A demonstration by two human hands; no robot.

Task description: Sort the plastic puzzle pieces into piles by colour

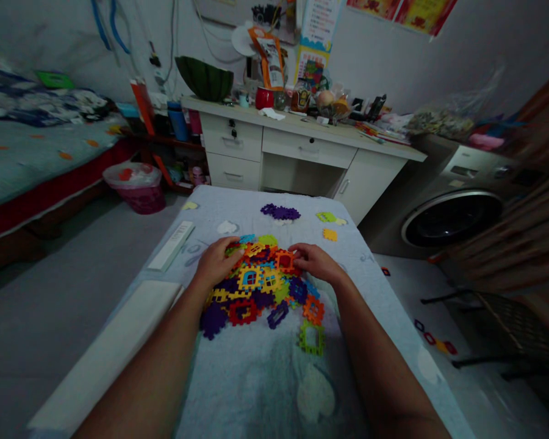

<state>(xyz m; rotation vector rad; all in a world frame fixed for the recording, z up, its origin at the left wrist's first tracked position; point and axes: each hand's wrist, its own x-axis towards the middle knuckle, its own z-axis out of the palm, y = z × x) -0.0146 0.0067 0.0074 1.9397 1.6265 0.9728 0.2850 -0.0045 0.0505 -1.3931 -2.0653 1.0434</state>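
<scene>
A heap of colourful interlocking plastic blocks [251,278] lies on the cloth-covered table, many of them square with toothed edges and window-like openings. My left hand [218,263] rests against the heap's left side, thumb and fingers apart; its fingertips are partly hidden among the pieces. On the other side, the bent fingers of my right hand [319,263] pinch the right edge of an orange block [284,261]. Closer to me lie a light green frame block [312,339], an orange-red block [313,310] and a solid purple block [213,321].
Joined purple blocks [280,212] and a yellow block [330,234] lie towards the table's far end. Along the left edge are a white box [114,353] and a smaller white strip [171,246]. A desk [308,146] stands beyond, a washing machine [439,201] at right.
</scene>
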